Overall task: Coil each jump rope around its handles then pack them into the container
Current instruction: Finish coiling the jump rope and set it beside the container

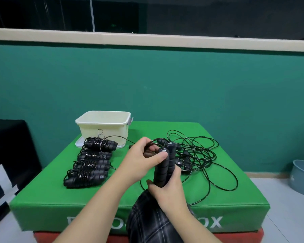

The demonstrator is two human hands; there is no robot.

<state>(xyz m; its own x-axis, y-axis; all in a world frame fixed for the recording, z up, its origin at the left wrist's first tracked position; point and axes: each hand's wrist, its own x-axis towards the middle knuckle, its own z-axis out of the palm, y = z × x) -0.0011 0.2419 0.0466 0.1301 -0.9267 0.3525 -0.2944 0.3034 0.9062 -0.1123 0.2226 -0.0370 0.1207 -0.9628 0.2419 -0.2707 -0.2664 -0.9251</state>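
Observation:
Two black foam jump-rope handles (167, 163) stand upright side by side over the green box. My right hand (165, 190) grips their lower ends. My left hand (142, 158) holds their upper part, thumb against a handle, fingers curled round the thin black cord near the top. Loose black rope (205, 155) lies tangled on the right of the box. Several coiled ropes (93, 162) lie in a row on the left. The cream container (104, 127) stands open at the back left; its inside is hidden.
The work surface is a green padded box (112, 207) on a red one. A flat lid (79, 143) lies under the container. A grey-blue bucket (302, 178) stands on the floor at right, a black panel (9, 155) at left. A plaid-clad knee (153, 223) is below my hands.

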